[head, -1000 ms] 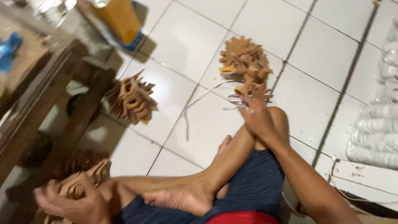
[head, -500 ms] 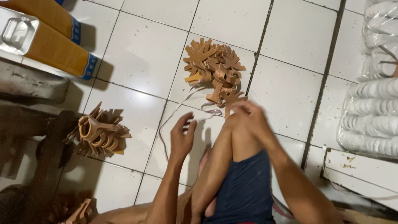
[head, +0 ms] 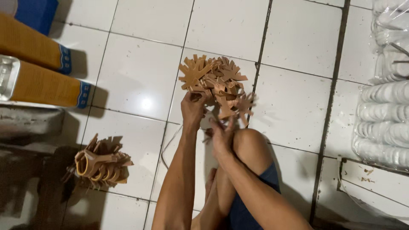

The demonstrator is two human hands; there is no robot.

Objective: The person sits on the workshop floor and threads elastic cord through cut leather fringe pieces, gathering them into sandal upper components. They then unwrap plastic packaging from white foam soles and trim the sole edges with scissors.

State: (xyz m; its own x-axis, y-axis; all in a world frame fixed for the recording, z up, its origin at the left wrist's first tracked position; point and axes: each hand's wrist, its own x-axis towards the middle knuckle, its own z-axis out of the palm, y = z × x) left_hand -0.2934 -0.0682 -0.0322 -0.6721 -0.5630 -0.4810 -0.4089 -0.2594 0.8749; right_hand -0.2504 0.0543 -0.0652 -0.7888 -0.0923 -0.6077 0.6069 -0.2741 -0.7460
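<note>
White glazed floor tiles with dark grout shine under a lamp glare. At right, clear plastic bags hold rows of pale round discs. At left lie two long ochre boxes with blue patterned ends, one with a silvery face, and a blue block sits in the corner. A bundle of tan, flat, forked cut-outs lies lower left; a like pile lies ahead of the bent knee. The left hand has risen from the floor since half a second ago and now pinches the pile's near edge. The right hand, fingers curled, grips a blurred tan piece just beside the pile.
</note>
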